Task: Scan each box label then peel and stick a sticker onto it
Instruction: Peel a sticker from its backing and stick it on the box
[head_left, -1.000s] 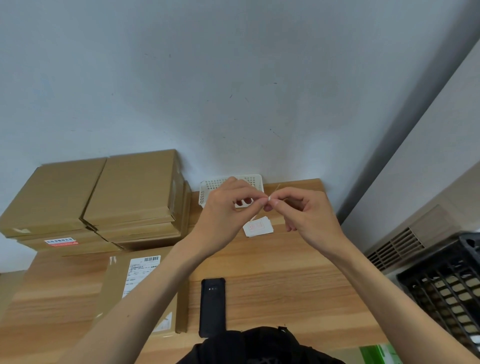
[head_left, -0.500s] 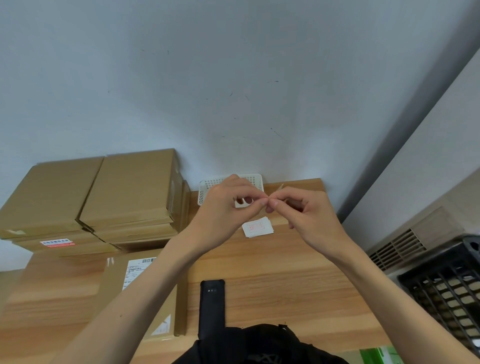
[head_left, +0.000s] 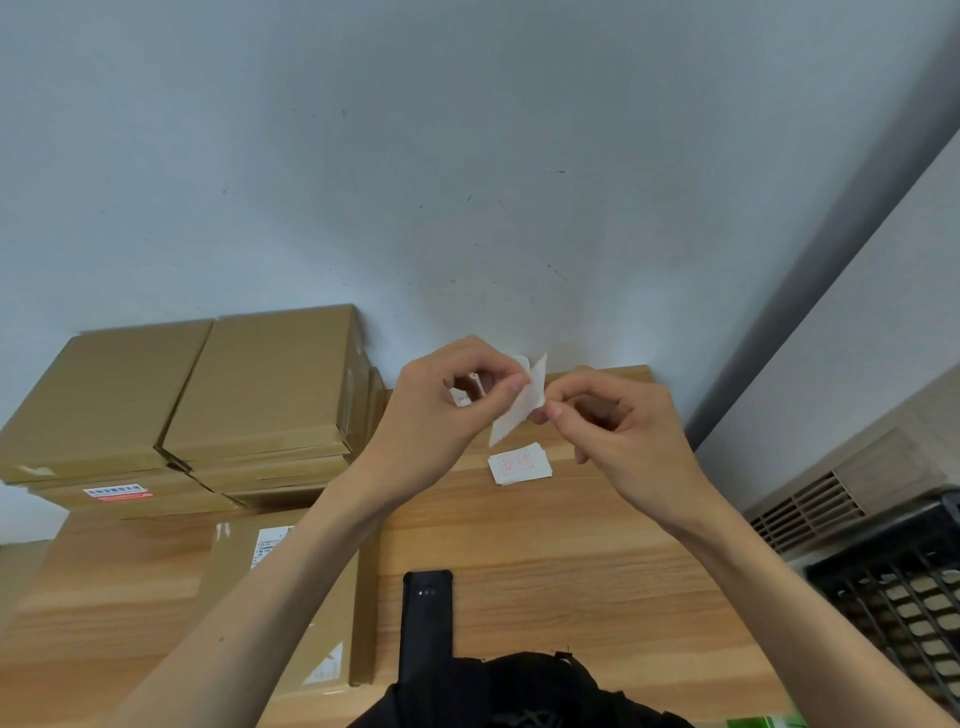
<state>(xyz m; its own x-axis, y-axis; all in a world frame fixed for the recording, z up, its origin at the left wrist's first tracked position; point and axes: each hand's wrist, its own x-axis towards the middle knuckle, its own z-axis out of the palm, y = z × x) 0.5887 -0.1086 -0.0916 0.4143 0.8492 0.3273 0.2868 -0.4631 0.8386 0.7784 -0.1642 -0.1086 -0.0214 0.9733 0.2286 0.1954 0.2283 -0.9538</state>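
Above the wooden table (head_left: 571, 561) my left hand (head_left: 447, 405) and my right hand (head_left: 613, 421) both pinch a small white sticker sheet (head_left: 519, 410), whose two layers have come partly apart. A little pile of white stickers with red print (head_left: 519, 464) lies on the table just below my hands. A flat cardboard box (head_left: 291, 597) with a white barcode label (head_left: 270, 543) lies under my left forearm. A black handheld scanner (head_left: 426, 618) lies to the right of that box.
Stacked cardboard boxes (head_left: 218, 405) stand at the back left against the wall; one bears a red and blue sticker (head_left: 118, 491). A white basket is mostly hidden behind my left hand. A black crate (head_left: 904, 592) and a beige vent unit (head_left: 841, 483) are at the right.
My hands have lifted slightly and pulled apart. The sticker sheet, pinched edge-on before, now shows opened out between my fingertips.
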